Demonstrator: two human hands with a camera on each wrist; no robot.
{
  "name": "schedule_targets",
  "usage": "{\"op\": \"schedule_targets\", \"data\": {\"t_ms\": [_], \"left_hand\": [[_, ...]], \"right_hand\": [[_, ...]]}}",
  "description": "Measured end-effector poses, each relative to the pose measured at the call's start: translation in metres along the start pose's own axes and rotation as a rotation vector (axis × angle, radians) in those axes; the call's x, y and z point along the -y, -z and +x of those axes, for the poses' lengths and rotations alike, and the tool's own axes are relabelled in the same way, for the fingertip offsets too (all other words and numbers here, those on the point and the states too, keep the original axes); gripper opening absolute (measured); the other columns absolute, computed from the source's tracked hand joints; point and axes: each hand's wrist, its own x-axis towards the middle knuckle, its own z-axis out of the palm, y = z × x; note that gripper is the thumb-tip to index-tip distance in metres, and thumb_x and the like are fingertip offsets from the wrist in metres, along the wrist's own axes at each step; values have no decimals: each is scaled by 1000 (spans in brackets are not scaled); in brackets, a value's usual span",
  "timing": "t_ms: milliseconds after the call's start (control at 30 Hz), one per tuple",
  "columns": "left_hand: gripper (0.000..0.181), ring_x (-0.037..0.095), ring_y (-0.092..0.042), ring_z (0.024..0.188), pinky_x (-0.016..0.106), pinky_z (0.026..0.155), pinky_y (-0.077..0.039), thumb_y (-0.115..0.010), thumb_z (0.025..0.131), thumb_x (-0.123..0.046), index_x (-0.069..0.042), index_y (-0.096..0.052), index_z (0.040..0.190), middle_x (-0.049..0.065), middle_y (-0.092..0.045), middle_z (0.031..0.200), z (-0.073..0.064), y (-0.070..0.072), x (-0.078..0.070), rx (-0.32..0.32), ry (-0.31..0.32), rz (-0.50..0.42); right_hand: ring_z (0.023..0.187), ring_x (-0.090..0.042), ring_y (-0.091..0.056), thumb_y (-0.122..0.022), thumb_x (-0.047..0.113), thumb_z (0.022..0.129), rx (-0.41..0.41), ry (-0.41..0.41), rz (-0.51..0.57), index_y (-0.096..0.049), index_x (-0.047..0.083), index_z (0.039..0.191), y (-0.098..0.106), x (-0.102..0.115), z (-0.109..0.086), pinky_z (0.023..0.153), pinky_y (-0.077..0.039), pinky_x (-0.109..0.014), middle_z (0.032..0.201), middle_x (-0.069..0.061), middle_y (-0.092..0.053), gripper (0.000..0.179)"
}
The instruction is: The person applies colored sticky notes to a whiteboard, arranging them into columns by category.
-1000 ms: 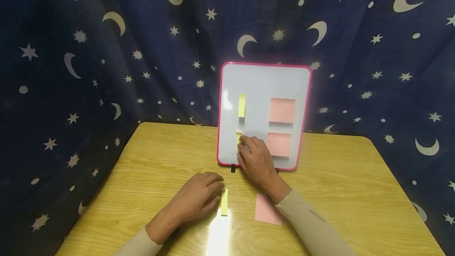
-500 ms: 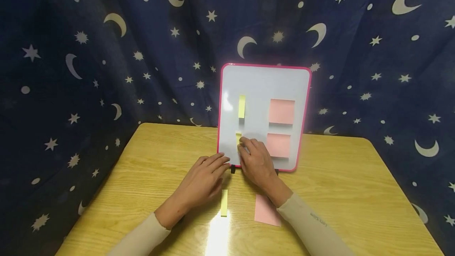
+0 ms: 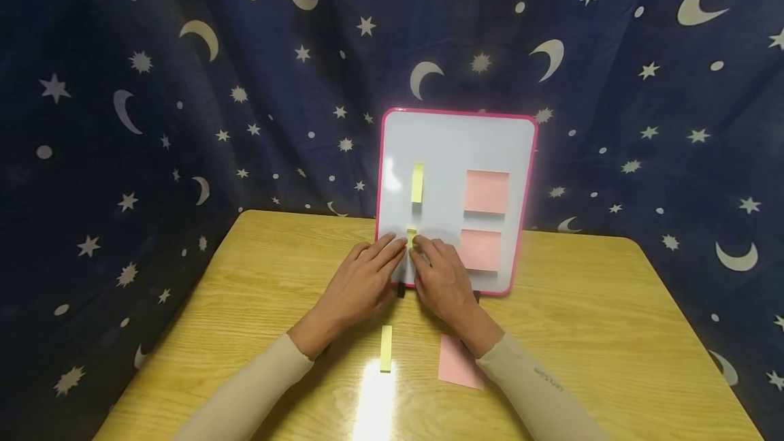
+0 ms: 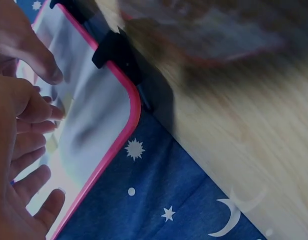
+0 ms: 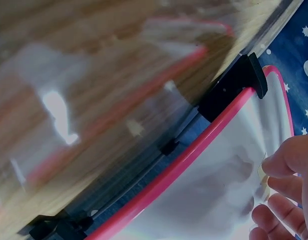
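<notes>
A whiteboard with a pink frame stands tilted back on the table. On its lower left is a narrow yellow sticky note, partly hidden by fingers. My right hand holds this note from the right with its thumb and fingertips, as the right wrist view shows. From the left, my left hand reaches to the note's edge, its fingers extended against the board. Higher up is another yellow sticky note. Two pink sticky notes, an upper one and a lower one, are on the board's right side.
On the wooden table lie a yellow strip pad and a pink note pad, partly under the right forearm. Black stand clips grip the board's bottom edge. Dark blue star-and-moon cloth hangs behind.
My left hand has moved up and right from beside the yellow strip pad on the table to the lower yellow note. The right hand has stayed at that note.
</notes>
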Motion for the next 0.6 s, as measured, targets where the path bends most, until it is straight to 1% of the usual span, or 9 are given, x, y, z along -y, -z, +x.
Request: {"op": "schedule_targets", "data": {"t_ms": [233, 367, 467, 600], "left_hand": [[73, 25, -39, 155, 46, 112, -44, -69, 89, -20, -5, -49, 157, 5, -48, 163, 10, -6, 5, 1, -10, 43], [77, 25, -38, 155, 47, 112, -44, -74, 87, -23, -4, -48, 158, 6, -48, 163, 14, -6, 6, 7, -6, 62], [82, 25, -37, 155, 47, 113, -44, -78, 85, -27, -4, -48, 158, 6, -47, 164, 17, -6, 7, 21, -10, 95], [82, 24, -36, 156, 47, 114, -43, -78, 85, -29, -5, -48, 158, 5, -46, 164, 19, -6, 9, 38, -20, 143]], "right_hand": [[108, -33, -65, -69, 2, 89, 22, -6, 8, -77, -5, 116, 1, 1, 0, 87, -55, -45, 130, -18, -67, 29], [109, -33, -65, -70, 1, 88, 16, -4, 12, -77, -6, 116, 1, 1, 0, 88, -55, -45, 129, -18, -67, 29], [109, -33, -65, -71, 2, 87, 18, -4, 13, -77, -5, 116, 1, 2, 0, 89, -55, -45, 129, -18, -67, 30], [109, -33, -65, -71, 1, 87, 29, -11, 15, -77, -5, 117, 2, 2, 0, 89, -55, -46, 130, -18, -66, 30]]}}
